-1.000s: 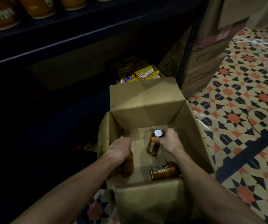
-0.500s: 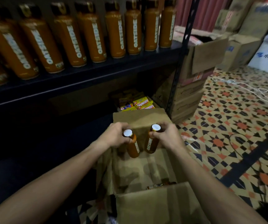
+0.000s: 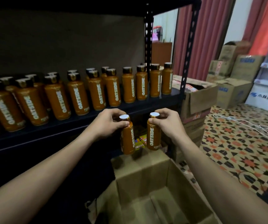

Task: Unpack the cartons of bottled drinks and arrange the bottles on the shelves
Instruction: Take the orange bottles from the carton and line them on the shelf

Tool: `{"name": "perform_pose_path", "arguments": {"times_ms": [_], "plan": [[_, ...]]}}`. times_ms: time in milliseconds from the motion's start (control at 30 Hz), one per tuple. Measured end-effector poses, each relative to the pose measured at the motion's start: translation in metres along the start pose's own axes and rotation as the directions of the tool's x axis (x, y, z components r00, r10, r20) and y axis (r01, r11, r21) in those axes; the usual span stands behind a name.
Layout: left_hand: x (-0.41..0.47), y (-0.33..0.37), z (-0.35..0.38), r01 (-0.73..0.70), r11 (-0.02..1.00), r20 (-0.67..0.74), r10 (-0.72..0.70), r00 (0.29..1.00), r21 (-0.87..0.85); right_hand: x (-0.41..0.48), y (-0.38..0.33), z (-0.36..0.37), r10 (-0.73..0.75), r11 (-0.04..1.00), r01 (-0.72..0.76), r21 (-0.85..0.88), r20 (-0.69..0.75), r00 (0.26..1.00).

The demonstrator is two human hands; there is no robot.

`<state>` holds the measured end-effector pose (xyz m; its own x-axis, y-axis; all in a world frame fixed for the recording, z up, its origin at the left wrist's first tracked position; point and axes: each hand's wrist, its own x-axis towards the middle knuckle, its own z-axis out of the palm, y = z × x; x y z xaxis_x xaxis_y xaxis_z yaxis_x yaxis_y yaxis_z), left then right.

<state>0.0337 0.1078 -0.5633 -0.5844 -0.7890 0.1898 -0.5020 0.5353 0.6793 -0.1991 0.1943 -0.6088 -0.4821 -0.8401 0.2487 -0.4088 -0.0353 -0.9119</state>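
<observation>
My left hand point(image 3: 108, 122) grips an orange OATSIDE bottle point(image 3: 127, 139) by its neck, just under the white cap. My right hand point(image 3: 166, 123) holds a second orange OATSIDE bottle point(image 3: 153, 138) the same way. Both bottles hang upright side by side, above the open cardboard carton point(image 3: 146, 178) and just below the front edge of the dark shelf point(image 3: 68, 125). Several matching bottles point(image 3: 96, 91) stand in rows on that shelf. The carton's bottom is hidden from view.
The black rack post point(image 3: 187, 62) stands right of the shelf row. Stacked cardboard boxes point(image 3: 196, 109) sit beside it, with more boxes point(image 3: 233, 78) against red curtains. A white cord point(image 3: 243, 123) lies on the patterned tile floor. Yellow snack packs point(image 3: 140, 141) lie on the lower shelf.
Both hands have lifted their bottles out of the carton and up to near shelf height. My view has risen from the carton to the shelf row.
</observation>
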Motion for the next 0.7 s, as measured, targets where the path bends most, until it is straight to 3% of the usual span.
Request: {"name": "perform_pose_path", "arguments": {"times_ms": [400, 700], "plan": [[0.046, 0.075, -0.134, -0.133, 0.991, -0.178, 0.137, 0.974, 0.03, 0.087, -0.144, -0.004, -0.221, 0.967, 0.225, 0.117, -0.044, 0.974], [0.089, 0.096, -0.193, -0.222, 0.975, -0.457, 0.19, 0.869, -0.017, 0.161, -0.213, -0.014, -0.235, 0.922, 0.268, 0.28, -0.146, 0.961]]}}
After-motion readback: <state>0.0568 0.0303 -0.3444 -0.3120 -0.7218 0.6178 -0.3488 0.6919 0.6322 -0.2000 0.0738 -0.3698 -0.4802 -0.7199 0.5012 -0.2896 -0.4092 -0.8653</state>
